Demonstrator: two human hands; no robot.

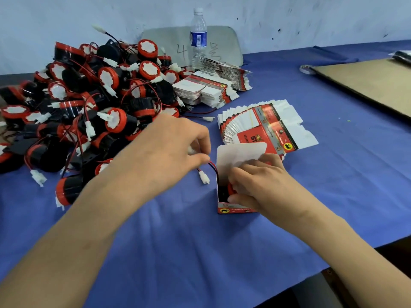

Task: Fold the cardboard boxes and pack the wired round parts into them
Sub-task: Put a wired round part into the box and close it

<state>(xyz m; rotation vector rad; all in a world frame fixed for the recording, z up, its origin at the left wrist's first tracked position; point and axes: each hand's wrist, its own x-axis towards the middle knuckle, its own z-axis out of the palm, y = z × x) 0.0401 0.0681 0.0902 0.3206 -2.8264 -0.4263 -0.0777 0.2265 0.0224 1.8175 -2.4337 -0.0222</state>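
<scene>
Left hand [178, 143] pinches the wire [213, 165] (red-black) beside 1 box [235, 210] gripped by right hand [258, 183].

My right hand [255, 181] grips the open box [235, 203], a round part [231, 188] inside; my left hand [178, 147], just left, pinches its wire [212, 165]. Parts pile [84, 103] behind my left hand, flat boxes [262, 125] behind my right.
</scene>
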